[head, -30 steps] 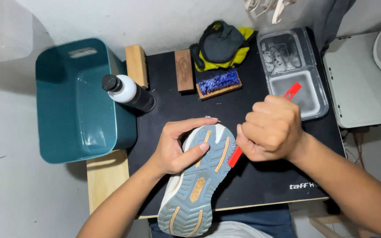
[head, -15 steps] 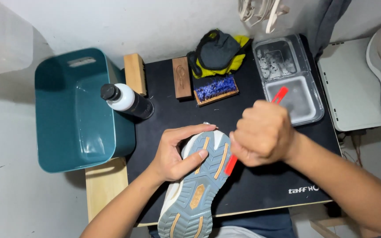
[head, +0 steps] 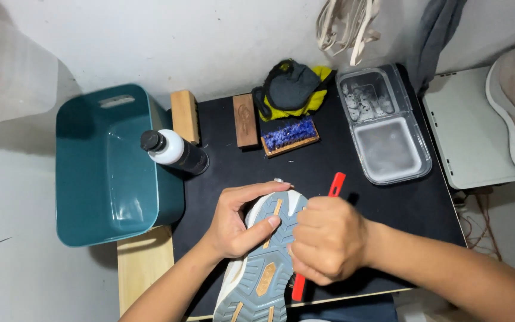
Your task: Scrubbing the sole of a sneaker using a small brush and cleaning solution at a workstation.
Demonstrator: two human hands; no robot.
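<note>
Head view: left hand (head: 233, 229) is clasping the upturned shoe (head: 263, 262) over the tabletop (head: 388, 203); right hand (head: 326, 238) is clenching a red brush (head: 335, 183). Shoe seems light, stiff-soled; best gripped at mid-sole.

There are two hands, the left hand (head: 233, 223) and the right hand (head: 326, 238). I count one shoe (head: 257, 268), one red tool (head: 335, 183), three brushes (head: 185, 116) (head: 245, 120) (head: 289, 135), one bottle (head: 174, 152), one teal bin (head: 111, 167), one clear tray (head: 418, 155).
</note>
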